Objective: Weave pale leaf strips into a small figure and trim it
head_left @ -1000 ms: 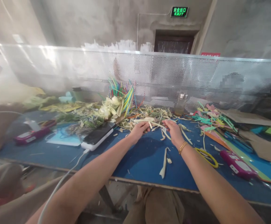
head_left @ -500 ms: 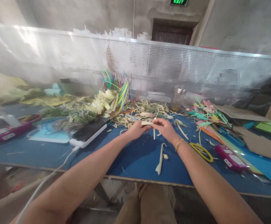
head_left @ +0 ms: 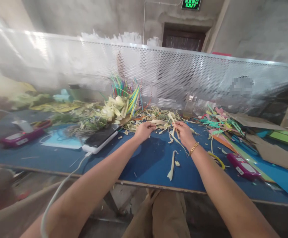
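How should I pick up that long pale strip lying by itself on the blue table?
Pinch the long strip at its wide near end, coming from above on the table-edge side. It lies flat on the table, pointing away from you, with bare blue round that end, so fingers probably fit there.

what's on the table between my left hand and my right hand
In the head view, loose pale strips lie on the blue table between the left hand and the right hand, which pinches one.
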Available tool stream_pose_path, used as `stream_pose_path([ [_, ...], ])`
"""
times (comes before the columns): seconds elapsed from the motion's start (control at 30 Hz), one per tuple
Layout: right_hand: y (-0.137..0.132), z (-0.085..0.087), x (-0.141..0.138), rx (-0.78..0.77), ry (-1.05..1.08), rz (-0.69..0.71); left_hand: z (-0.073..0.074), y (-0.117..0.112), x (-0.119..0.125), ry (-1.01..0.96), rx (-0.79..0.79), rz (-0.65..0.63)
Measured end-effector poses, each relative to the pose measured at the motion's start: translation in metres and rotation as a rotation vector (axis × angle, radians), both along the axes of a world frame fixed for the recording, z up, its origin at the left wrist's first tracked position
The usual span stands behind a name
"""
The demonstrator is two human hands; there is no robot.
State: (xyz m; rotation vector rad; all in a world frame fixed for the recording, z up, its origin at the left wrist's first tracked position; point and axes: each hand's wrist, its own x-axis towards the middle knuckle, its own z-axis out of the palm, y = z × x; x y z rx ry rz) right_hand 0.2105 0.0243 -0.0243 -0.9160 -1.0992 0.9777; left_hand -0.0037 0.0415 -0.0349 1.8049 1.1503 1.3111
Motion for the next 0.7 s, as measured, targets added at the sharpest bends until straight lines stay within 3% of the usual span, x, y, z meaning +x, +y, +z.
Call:
stream_pose_path([
  [0.13,-0.002,0.007,-0.015,0.000,-0.009,0.042,0.036,-0.005,0.006,-0.070,-0.003,-0.039],
  [0.23,0.000,0.019,-0.024,0.008,-0.044,0.082,0.067,-0.005,0.007,-0.364,-0.127,-0.133],
  [0.33,0.005,0.035,-0.032,0.033,-0.138,0.096,0.083,0.000,0.004,-0.680,-0.210,-0.114],
  [0.43,0.009,0.046,-0.043,0.081,-0.224,0.110,0.076,0.004,0.004,-0.734,-0.213,0.031],
  [0.6,0.015,0.042,-0.067,0.174,-0.248,0.067,0.048,0.000,0.012,-0.563,-0.175,-0.011],
  [0.7,0.018,0.033,-0.074,0.241,-0.343,0.015,0.045,0.003,0.007,-0.427,-0.109,-0.031],
])
